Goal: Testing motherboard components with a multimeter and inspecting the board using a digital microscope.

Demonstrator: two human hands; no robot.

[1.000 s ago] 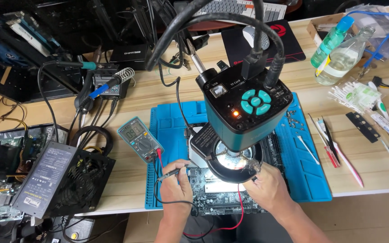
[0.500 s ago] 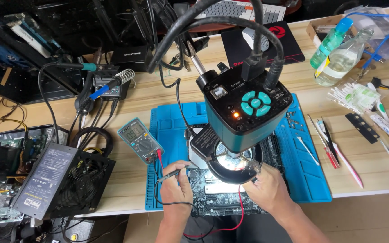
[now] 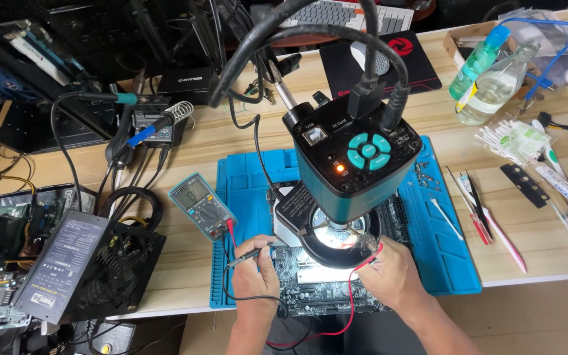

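Head view shows the blue work mat spread under your forearms so the circuit board lies flat between your two hands. Above both hands the microscope camera head hangs over the board, its ring light aimed at the spot your fingers close in on, which keeps that patch bright. Beyond your left hand, up and to its left, the multimeter lies tilted with its screen towards you, near enough to read at a glance. Your left hand is closed on the black probe, pinched like a pen with the tip pointing right, towards the lit area; its black lead loops back to the meter. Your right hand grips the red probe at the ring light's edge, just above its fingers; the tip is hidden beneath the light. The red lead trails down between your wrists, off the board.
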